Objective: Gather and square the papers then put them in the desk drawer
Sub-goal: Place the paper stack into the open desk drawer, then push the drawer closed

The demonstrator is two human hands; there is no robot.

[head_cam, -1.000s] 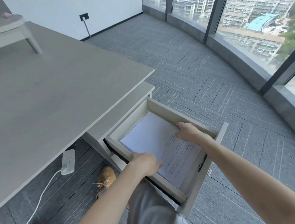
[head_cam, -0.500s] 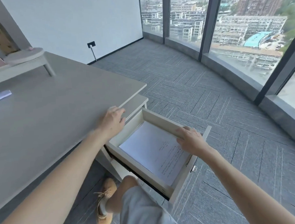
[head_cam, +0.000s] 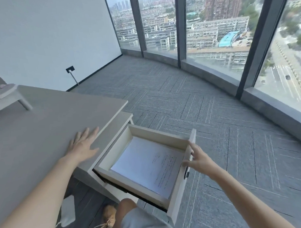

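Touching drawer front point(head_cam: 180, 195): right hand point(head_cam: 199, 160) fingers point(head_cam: 192, 147) spread.

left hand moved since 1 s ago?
Yes. The left hand has left the open drawer, where it touched the papers, and now lies flat on the desk top, beside the drawer.

We have only one view, from a wide-angle camera on the head. It looks forward and steeply down over the grey desk top point(head_cam: 43, 129), near the open pale wooden drawer point(head_cam: 157, 136), toward the tall curved windows point(head_cam: 211, 25).
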